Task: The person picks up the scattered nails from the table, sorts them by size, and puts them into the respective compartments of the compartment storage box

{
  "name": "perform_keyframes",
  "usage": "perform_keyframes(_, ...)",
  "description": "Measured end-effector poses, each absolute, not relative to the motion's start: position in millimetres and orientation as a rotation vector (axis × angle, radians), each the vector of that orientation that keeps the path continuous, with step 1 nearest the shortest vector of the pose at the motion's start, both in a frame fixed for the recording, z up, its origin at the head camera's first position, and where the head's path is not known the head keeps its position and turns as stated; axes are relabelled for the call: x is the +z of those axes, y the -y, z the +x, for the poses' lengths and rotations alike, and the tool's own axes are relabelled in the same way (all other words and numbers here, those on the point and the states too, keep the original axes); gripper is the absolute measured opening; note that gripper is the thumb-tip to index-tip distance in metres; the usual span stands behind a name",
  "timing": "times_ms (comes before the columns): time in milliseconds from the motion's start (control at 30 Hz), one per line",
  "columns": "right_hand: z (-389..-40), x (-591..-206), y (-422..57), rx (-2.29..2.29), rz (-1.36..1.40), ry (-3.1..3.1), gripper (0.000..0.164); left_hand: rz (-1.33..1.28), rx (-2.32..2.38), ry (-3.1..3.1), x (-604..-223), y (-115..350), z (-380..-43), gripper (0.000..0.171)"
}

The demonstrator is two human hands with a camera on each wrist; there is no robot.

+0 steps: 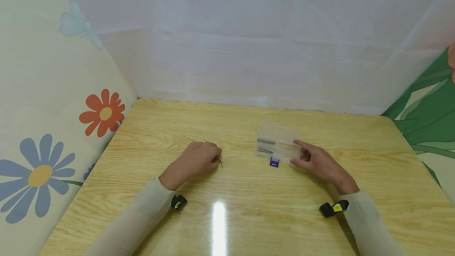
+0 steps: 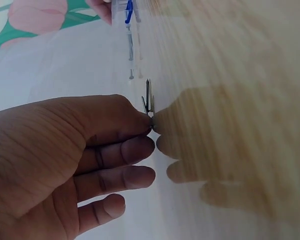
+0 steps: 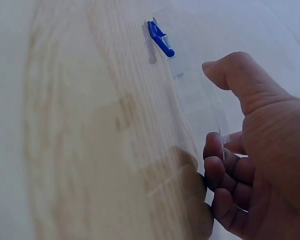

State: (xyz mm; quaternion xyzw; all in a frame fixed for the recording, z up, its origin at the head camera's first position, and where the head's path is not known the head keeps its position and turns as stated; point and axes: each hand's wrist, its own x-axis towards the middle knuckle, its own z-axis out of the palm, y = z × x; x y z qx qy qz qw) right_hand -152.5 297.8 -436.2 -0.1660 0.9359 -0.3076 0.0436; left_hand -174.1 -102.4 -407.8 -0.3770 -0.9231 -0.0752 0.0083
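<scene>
My left hand (image 1: 199,159) is down at the table, thumb and index fingertip pinching a few small dark metal nails (image 2: 148,97). Their pointed ends stick out past the fingertips; the other ends are hidden by the fingers. To the right, my right hand (image 1: 320,163) grips the right end of a clear plastic box (image 1: 282,147), with thumb on the near side and fingers around the far side and end. Inside the box's left part lie more dark nails (image 1: 266,142) in separate compartments. A blue latch (image 1: 274,162) hangs at the box's near edge.
The wooden table (image 1: 249,200) runs back to a white cloth wall (image 1: 220,50). Flower-printed panels border both sides, with a red flower (image 1: 103,113) at left. Black wrist straps (image 1: 178,202) sit over both pale sleeves.
</scene>
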Motion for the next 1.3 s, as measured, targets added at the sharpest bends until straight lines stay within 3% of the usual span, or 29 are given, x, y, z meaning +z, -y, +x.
perform_keyframes(1300,-152,-436,-298,-0.973,-0.495,-2.835,0.071,-1.226,-0.216,2.850,-398,101,-178,0.028)
